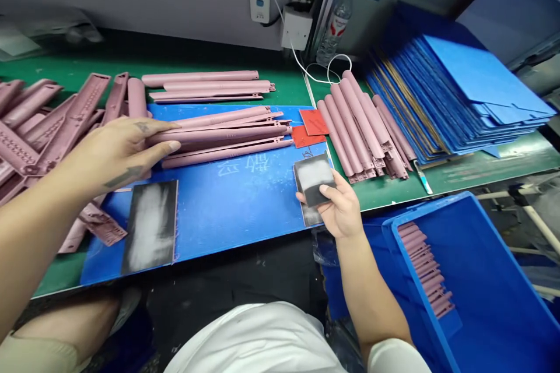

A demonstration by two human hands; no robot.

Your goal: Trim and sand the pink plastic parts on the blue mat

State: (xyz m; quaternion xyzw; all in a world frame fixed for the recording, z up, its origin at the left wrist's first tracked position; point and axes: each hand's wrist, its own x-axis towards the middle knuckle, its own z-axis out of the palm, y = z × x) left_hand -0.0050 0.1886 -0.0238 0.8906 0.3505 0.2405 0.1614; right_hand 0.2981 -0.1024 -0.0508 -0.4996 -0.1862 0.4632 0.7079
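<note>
**L hand [118,154] open on pink bars [223,140], R hand [339,204] pinches black pad [312,178]**

From where I stand, the L hand is wide open, w/ its fingers spread and the tips lying on the bunch of pink bars. It doesn't look closed round them. The bars lie side by side on a blue board [210,215]. Their long way runs across the bench, from the person's L to R, and tips up a bit toward the far R end. The bars start at the fingertips and reach away to the R of the L hand. The L hand is much nearer to them than the R hand.

The R hand is narrow, w/ the thumb on top and the fingers behind, holding the black pad, which has a pale, dusty face. It's at the near R edge of the board, close to the R end of the bars but not touching them.

A black sheet [151,224] w/ pale dust on it lies on the board, below the L hand. Two red squares [312,122] sit by the far R corner. More pink bars [359,128] lie on the green bench [459,183], next to a stack of blue sheets [472,81]. Low on the R, a blue crate [431,213] holds small pink bits [424,268].
</note>
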